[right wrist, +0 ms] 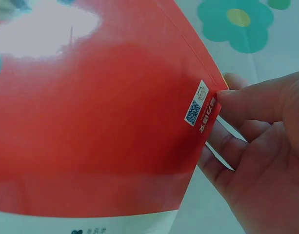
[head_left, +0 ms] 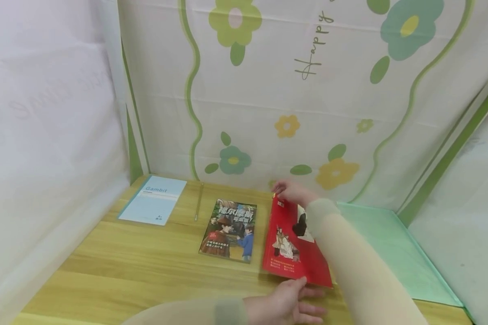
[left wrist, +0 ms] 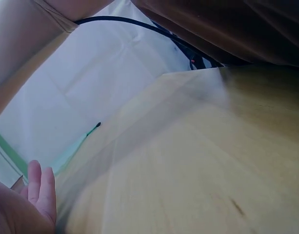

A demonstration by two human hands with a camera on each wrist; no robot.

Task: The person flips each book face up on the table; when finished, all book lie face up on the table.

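A red book (head_left: 282,239) with pictures on its cover is tilted above the right part of the wooden table. My right hand (head_left: 294,192) pinches its far left corner between thumb and fingers; the right wrist view shows that grip (right wrist: 266,131) beside a QR code sticker. My left hand (head_left: 286,302) is at the near edge of the red book, fingers straight and spread, thumb by the edge; whether it touches is unclear. Left of the red book lies a comic-style paperback (head_left: 229,230). In the left wrist view only part of the left hand (left wrist: 29,204) shows.
A pale blue notebook (head_left: 156,201) marked Gambit lies at the far left of the table (head_left: 146,266). Near it is a thin pencil-like stick (head_left: 199,203). A translucent green mat or board (head_left: 406,253) covers the right side. Flowered cloth (head_left: 248,104) hangs behind.
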